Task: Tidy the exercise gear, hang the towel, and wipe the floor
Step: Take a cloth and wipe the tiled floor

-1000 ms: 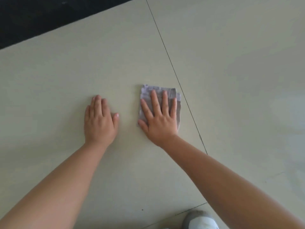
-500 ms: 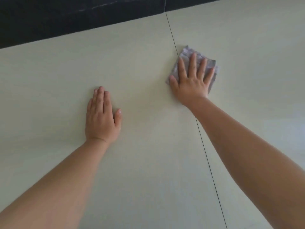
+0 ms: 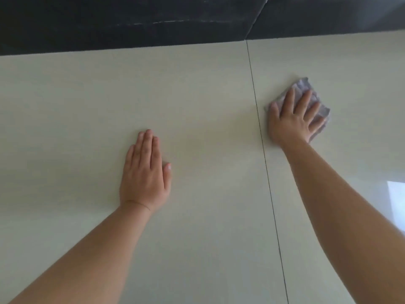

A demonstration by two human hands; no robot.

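Your head camera looks steeply down and forward, close over the floor (image 3: 197,95), dark wall base (image 3: 131,20) at top.

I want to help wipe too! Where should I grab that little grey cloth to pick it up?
Take the cloth by its far corner, the bit poking out past the fingertips of the right hand. Come from above and pinch there. The cloth lies flat and folded on the floor with the palm pressing on most of it, so that free, slightly rumpled corner probably offers the easiest grip.
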